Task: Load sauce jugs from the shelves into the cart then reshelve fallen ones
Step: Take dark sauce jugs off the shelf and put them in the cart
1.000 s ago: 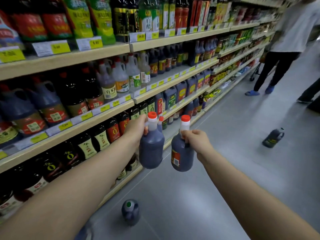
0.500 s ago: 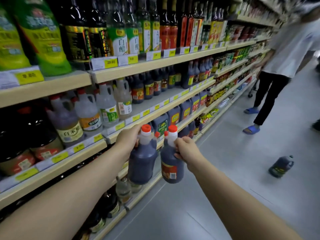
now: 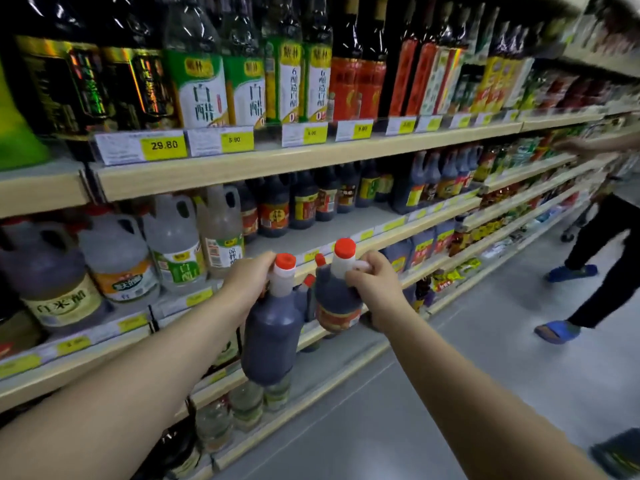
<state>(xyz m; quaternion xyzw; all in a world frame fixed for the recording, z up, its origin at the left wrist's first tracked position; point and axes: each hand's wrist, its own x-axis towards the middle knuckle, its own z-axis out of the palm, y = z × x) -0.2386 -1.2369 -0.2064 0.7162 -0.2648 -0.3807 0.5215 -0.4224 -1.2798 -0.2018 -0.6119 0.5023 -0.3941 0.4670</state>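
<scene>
My left hand (image 3: 247, 280) grips the neck handle of a dark sauce jug (image 3: 272, 341) with an orange-red cap, hanging upright. My right hand (image 3: 372, 289) holds a second dark sauce jug (image 3: 334, 303) with a red label by its handle, slightly higher and tilted. Both jugs hang in front of the middle shelf (image 3: 346, 242), level with a bare stretch of it. A fallen dark jug (image 3: 620, 455) lies on the floor at the bottom right corner, partly cut off. No cart is in view.
Shelves of vinegar jugs (image 3: 173, 251) and dark sauce bottles (image 3: 304, 206) run along the left. Another person (image 3: 602, 265) in dark trousers and blue slippers stands at the right, reaching into the shelves. Grey aisle floor (image 3: 467, 375) lies to the right.
Both hands have lifted the jugs up from the lower shelves to the middle shelf's height. The view has risen and closed in on the shelves; the fallen jug slid to the bottom right.
</scene>
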